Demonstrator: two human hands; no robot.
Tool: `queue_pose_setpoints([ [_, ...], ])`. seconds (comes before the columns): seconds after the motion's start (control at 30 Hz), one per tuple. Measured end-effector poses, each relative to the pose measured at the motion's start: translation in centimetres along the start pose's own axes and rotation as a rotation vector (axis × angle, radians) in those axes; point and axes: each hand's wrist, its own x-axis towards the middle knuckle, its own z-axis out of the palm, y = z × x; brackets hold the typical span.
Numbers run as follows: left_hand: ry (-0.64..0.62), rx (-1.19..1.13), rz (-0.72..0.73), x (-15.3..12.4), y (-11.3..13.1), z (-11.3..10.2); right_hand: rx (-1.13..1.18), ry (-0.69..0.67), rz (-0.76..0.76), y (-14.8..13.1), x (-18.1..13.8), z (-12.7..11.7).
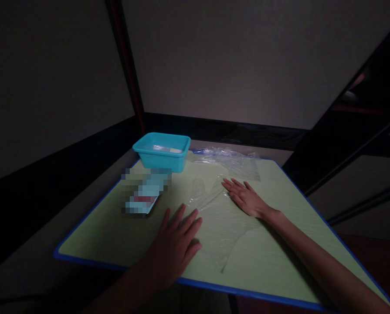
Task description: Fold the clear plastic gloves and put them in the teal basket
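A thin clear plastic glove lies spread on the pale green table, its finger shapes pointing toward the back. My right hand rests flat on the right side of this glove, with fingers stretched out and no grip on anything. Nearer the front edge, my left hand has its fingers spread and holds nothing; its fingertips are close to the glove's left side, and whether they touch the film I cannot tell.
A turquoise plastic basin with something whitish inside stands at the back left. In front of it lies a blurred-out phone-like object. Crumpled clear plastic lies along the back of the blue-edged table. Walls rise behind and at left.
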Motion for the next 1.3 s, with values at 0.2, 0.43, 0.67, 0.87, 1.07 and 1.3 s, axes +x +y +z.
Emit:
queue_pose_setpoints([
  [0.2, -0.088, -0.025, -0.032, 1.3, -2.2, -1.8, -0.039, 0.047, 0.184, -1.6, -1.1, 0.5],
  [0.43, -0.156, -0.110, -0.160, 3.2, -4.4, -3.3, -0.081, 0.002, 0.359, -4.3, -2.5, 0.6],
  [0.67, 0.143, -0.215, -0.311, 7.6, -6.1, -1.9, 0.051, 0.191, 0.195, -4.3, 0.4, -2.1],
  [0.87, 0.145, -0.274, -0.337, 9.8, -7.5, -0.9, 0.142, 0.188, 0.098, -4.2, 6.6, -2.5],
  [1.07, 0.042, -0.354, -0.322, 9.4, -8.2, -1.5, 0.276, 0.107, 0.004, -2.8, 9.0, -1.6],
  [1.3, -0.036, -0.417, -0.306, 9.2, -8.2, -2.3, 0.458, -0.009, -0.083, -1.5, 9.2, -1.4],
])
